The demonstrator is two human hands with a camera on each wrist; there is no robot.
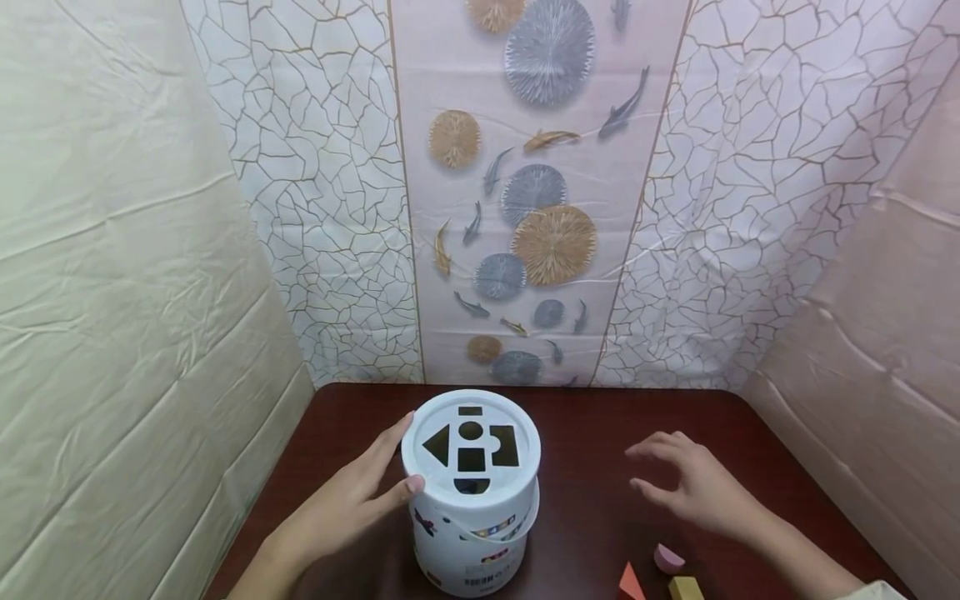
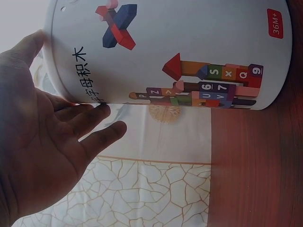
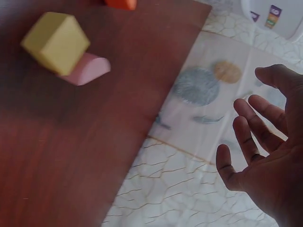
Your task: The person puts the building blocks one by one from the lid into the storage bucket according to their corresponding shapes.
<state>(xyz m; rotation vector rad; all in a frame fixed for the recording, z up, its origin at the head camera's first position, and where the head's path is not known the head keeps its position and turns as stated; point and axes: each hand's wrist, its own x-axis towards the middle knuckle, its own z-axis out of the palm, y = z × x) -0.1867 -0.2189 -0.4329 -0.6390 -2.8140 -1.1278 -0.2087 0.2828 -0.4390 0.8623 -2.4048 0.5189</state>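
A white lidded bucket (image 1: pixel 450 546) stands upright on the table. Its lid (image 1: pixel 438 483) has several cut-out shapes, including a triangle, a circle and a square. My left hand (image 1: pixel 341 508) touches the left side of the lid rim, thumb in front and fingers farther back, fairly straight. Block pictures and lettering cover the bucket wall (image 2: pixel 189 38) in the left wrist view. Over the right part of the table, my right hand (image 1: pixel 697 487) hovers with loosely bent fingers, holding nothing. Nearest to it lie a pink half-round block (image 1: pixel 667 559), a yellow block (image 1: pixel 686 588) and an orange-red pointed block (image 1: pixel 631 583).
The dark red-brown table (image 1: pixel 600 467) has rounded far corners. Patterned cloth (image 1: pixel 510 333) hangs behind it, and pale cloth walls (image 1: pixel 150 333) stand at both sides. A white handle (image 1: pixel 534 512) hangs down against the bucket.
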